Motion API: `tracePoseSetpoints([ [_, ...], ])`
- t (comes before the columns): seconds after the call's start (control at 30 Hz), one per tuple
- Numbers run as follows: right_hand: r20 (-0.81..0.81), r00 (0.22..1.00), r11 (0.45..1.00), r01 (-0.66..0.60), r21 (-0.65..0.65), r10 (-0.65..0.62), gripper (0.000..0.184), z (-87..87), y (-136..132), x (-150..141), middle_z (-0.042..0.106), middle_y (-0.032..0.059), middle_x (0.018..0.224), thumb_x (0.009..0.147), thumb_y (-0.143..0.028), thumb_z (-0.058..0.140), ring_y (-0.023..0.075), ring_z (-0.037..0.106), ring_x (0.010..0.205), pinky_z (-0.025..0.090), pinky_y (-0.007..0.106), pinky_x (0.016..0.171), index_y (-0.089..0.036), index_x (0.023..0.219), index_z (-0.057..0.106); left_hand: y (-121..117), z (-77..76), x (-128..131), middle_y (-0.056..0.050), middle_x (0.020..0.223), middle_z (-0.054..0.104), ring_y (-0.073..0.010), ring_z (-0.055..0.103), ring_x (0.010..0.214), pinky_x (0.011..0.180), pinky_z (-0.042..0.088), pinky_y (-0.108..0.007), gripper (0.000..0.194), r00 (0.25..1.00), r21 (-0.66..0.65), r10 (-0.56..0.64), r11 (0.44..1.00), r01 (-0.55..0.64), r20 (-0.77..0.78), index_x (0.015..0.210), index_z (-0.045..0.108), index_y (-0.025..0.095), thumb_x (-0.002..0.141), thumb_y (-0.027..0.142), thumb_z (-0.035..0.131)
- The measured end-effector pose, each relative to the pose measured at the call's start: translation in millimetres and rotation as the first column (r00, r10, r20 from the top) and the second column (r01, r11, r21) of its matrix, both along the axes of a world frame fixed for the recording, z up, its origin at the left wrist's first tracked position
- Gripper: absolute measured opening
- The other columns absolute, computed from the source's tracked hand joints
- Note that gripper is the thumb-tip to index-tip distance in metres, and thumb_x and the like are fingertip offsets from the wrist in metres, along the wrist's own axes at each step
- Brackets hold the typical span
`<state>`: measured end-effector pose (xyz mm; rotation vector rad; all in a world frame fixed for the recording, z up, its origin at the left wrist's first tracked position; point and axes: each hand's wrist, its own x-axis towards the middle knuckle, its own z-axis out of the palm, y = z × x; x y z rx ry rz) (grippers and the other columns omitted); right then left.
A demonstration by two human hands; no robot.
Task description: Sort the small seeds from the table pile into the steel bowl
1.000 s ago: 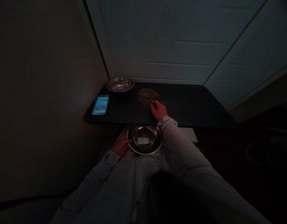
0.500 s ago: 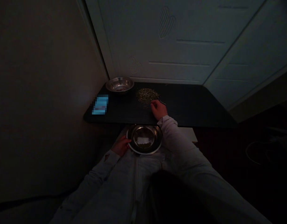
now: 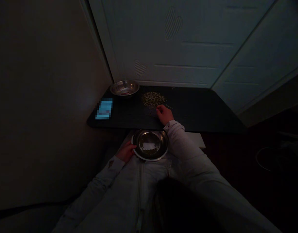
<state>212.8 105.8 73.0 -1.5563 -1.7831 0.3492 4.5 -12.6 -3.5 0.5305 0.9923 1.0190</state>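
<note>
Two steel bowls are in play, and we're seeing the left hand [image 3: 126, 152] gripping the rim of the steel bowl [image 3: 163, 142] sitting on the lap, fingers curling over its edge. The right hand [image 3: 164, 114] is resting half-closed on the dark surface [image 3: 187, 119], just beside a pile of green grains [image 3: 153, 99]; we can't tell whether it's pinching any. A second steel bowl [image 3: 124, 87] is sitting near the wall.

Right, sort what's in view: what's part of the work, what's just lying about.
Part of the work: left hand at the rim of the steel bowl in the lap, with grains inside; right hand; pile of small grains beside it.

Lying about: second steel bowl; blurred blue rectangle; black table.
</note>
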Motion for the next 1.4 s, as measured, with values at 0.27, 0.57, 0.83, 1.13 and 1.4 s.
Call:
tracePoseSetpoints([
  [0.27,-0.003,0.999,0.999,-0.053,-0.013,0.053,0.022,-1.2,0.0,0.6,0.063,0.0016,0.074,0.076,-0.030,0.043,0.0144,0.055,0.066,0.042,0.027,0.065,-0.020,0.088,0.059,-1.3,4.4,1.3,-0.003,0.077,0.067,-0.0197,0.060,0.077,0.066,0.045,-0.028,0.034,1.000,-0.010,0.012,1.000,-0.012,0.017,0.086,0.064,0.017,0.053,0.008,0.065],
  [0.57,0.038,0.996,0.996,-0.074,-0.051,0.076,0.023,1.1,-1.1,0.2,0.064,0.0014,0.076,0.076,-0.031,0.045,0.0147,0.055,0.068,0.041,0.027,0.066,-0.020,0.089,0.060,-0.3,0.3,-0.8,-0.003,0.078,0.067,-0.0185,0.060,0.073,0.065,0.046,-0.028,0.037,1.000,-0.001,-0.009,1.000,0.009,-0.018,0.091,0.063,0.019,0.055,0.012,0.065],
  [0.83,0.043,0.994,0.993,-0.094,-0.077,0.098,0.022,1.8,-2.6,0.0,0.064,0.0003,0.075,0.076,-0.031,0.047,0.0132,0.054,0.068,0.040,0.025,0.066,-0.020,0.089,0.061,-0.2,1.3,1.0,-0.003,0.073,0.067,-0.0177,0.060,0.070,0.063,0.045,-0.026,0.031,1.000,-0.006,0.011,1.000,-0.011,-0.005,0.082,0.064,0.016,0.052,0.010,0.067],
  [1.13,0.009,0.990,0.988,-0.143,-0.057,0.144,0.022,-1.3,-0.4,0.1,0.062,0.0001,0.073,0.076,-0.031,0.048,0.0122,0.053,0.066,0.039,0.024,0.063,-0.018,0.088,0.060,-0.3,2.5,0.9,-0.001,0.073,0.066,-0.0166,0.060,0.070,0.063,0.045,-0.025,0.030,1.000,0.015,0.020,1.000,-0.020,0.006,0.081,0.064,0.017,0.052,0.010,0.066],
  [1.4,0.004,0.987,0.986,-0.160,-0.044,0.161,0.024,-2.8,-0.1,0.3,0.062,0.0006,0.073,0.077,-0.032,0.048,0.0121,0.052,0.064,0.039,0.025,0.061,-0.018,0.091,0.060,0.2,0.5,-0.1,-0.002,0.076,0.066,-0.0180,0.060,0.076,0.069,0.045,-0.026,0.034,1.000,-0.005,0.021,1.000,-0.021,0.003,0.085,0.064,0.017,0.052,0.010,0.066],
])
